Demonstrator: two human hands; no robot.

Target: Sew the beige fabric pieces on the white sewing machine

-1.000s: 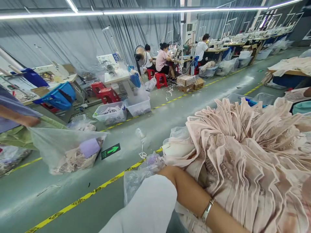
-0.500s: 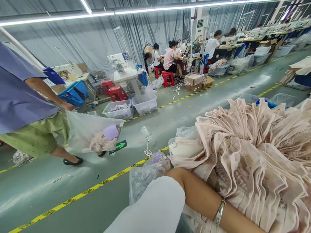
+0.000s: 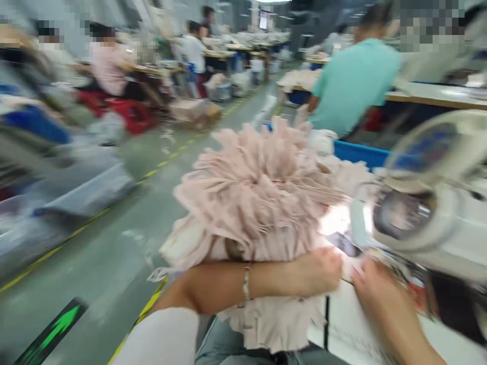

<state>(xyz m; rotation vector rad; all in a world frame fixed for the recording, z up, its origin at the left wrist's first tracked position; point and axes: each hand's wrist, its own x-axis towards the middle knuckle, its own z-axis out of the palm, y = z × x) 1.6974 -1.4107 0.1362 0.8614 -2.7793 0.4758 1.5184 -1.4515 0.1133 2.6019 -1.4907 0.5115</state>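
My left hand (image 3: 321,271) reaches across from the left and is closed at the lit work area of a sewing machine (image 3: 418,213). Opposite it, my right hand (image 3: 375,284) comes in from the lower right, fingers bent on a small pale piece of fabric (image 3: 349,266) that both hands pinch. Motion blur softens the fingertips. A large bundle of pale pink ruffled fabric (image 3: 262,197) is heaped beside and behind my left forearm, and more of it hangs below over my lap.
Ahead on the right, a person in a turquoise shirt (image 3: 355,86) sits facing away. Plastic bins (image 3: 87,177) line the left side of the aisle. Several people sit at sewing tables farther back. A green arrow (image 3: 53,334) marks the floor at lower left.
The view has swung right, bringing both hands and the sewing machine into sight. The walking person with a plastic bag is out of view.
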